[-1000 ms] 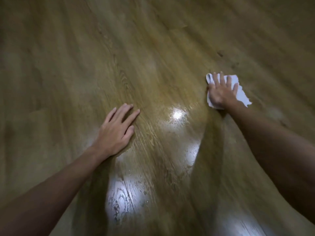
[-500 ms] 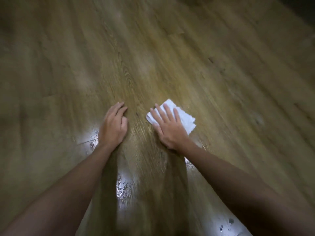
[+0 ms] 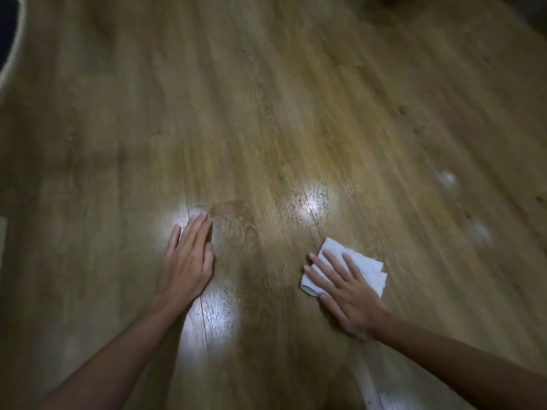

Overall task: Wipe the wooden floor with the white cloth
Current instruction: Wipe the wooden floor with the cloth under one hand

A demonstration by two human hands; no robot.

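The white cloth (image 3: pixel 359 266) is lying flat on the wooden floor (image 3: pixel 266 113), crumpled into a rough folded pad. The right hand (image 3: pixel 346 294) is pressing down on the cloth, its fingers (image 3: pixel 333 263) lying straight and spread wide across the near-left part of the cloth, while the far and right edges of the cloth are showing bare beyond them. The left hand (image 3: pixel 188 258) is resting palm-down on the floor well to the left of the cloth, its fingers (image 3: pixel 196 229) lying straight and close together, holding nothing. Bright glossy patches are shining on the boards: one just beyond the cloth and others to its left, around the left hand and wrist. Two small pale smudges (image 3: pixel 447 179) are sitting on the boards to the right of the cloth and farther off. A dark, pale-edged object (image 3: pixel 9 34) is showing far off to the left of the cloth, too cut off to identify.
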